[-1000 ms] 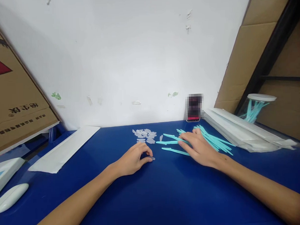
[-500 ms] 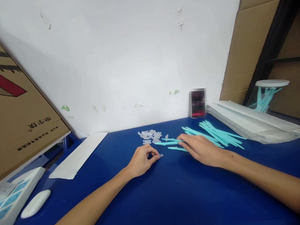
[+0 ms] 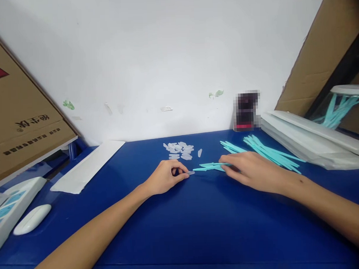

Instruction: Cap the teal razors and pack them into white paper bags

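My left hand (image 3: 166, 176) is closed, thumb and forefinger pinching a small clear plastic blade cap (image 3: 192, 173). Across from it, my right hand (image 3: 245, 169) pinches slim turquoise eyebrow razors (image 3: 208, 167); how many are in the fingers I cannot tell. One razor tip lies right at the cap's open end; whether it has entered the cap is too small to make out. Behind my left hand is a pile of clear caps (image 3: 180, 148), with a single cap (image 3: 200, 152) apart on its right. More turquoise razors (image 3: 271, 153) lie in a loose heap behind my right hand, which partly hides them.
The blue tabletop (image 3: 177, 228) meets a white wall. On the left are a white strip (image 3: 89, 165), a white oval object (image 3: 32, 219), a power strip (image 3: 14, 207) and a carton (image 3: 28, 96). Plastic-wrapped packs (image 3: 315, 139) and a lidded tub of razors (image 3: 340, 105) stand right.
My right hand has brought the razor tip down and level with the cap in my left hand. The left hand keeps its pinch. The whole view has shifted a little.
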Demonstrator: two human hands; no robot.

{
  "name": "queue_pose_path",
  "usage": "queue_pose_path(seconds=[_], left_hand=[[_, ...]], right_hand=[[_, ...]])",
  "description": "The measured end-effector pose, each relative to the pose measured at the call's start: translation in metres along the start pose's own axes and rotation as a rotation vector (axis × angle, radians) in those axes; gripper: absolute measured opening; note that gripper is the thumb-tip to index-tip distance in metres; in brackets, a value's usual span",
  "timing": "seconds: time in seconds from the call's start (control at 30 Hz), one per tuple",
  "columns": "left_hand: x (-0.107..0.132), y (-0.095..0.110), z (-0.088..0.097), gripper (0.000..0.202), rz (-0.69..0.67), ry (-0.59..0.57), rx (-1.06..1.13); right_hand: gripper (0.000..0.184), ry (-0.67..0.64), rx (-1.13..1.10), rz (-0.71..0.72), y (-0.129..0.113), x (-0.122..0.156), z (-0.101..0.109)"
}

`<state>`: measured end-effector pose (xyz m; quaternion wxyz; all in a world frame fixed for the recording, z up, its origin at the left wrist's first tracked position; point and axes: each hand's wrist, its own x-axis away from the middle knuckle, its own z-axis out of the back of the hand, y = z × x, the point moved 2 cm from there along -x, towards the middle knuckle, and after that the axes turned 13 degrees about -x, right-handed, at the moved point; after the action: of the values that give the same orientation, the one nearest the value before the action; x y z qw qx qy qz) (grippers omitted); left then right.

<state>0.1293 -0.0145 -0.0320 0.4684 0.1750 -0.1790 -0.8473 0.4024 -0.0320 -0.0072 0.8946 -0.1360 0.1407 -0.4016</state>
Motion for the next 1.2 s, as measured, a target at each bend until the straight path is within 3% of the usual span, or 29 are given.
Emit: queue_pose_path(seconds=[0.23, 0.4, 0.57, 0.9, 1.0, 1.13, 1.2], left_hand=[[0.001, 0.003, 0.001, 0.018, -0.015, -0.015, -0.016], [0.001, 0.004, 0.0, 0.019, -0.023, -0.012, 0.001], [0.002, 0.006, 0.0, 0.018, -0.047, 0.025, -0.002], [0.002, 0.005, -0.002, 0.021, -0.026, 0.009, 0.025], [0.003, 0.006, 0.0, 0.02, -0.066, 0.003, -0.002], [0.006, 0.009, 0.001, 0.02, -0.152, 0.016, -0.103], [0.008, 0.01, 0.002, 0.024, -0.181, 0.024, -0.169]], right_hand=[[0.027, -0.035, -0.005, 0.005, 0.001, -0.002, -0.005], [0.03, -0.048, -0.053, 0.042, -0.013, -0.003, -0.014], [0.032, -0.022, -0.153, 0.029, -0.026, -0.005, -0.025], [0.034, 0.03, -0.248, -0.016, -0.03, -0.011, -0.034], [0.036, 0.103, -0.156, -0.053, -0.025, -0.013, -0.025], [0.039, 0.325, 0.025, -0.042, -0.006, -0.008, -0.005], [0.042, 0.373, 0.065, -0.083, 0.006, -0.005, 0.0]])
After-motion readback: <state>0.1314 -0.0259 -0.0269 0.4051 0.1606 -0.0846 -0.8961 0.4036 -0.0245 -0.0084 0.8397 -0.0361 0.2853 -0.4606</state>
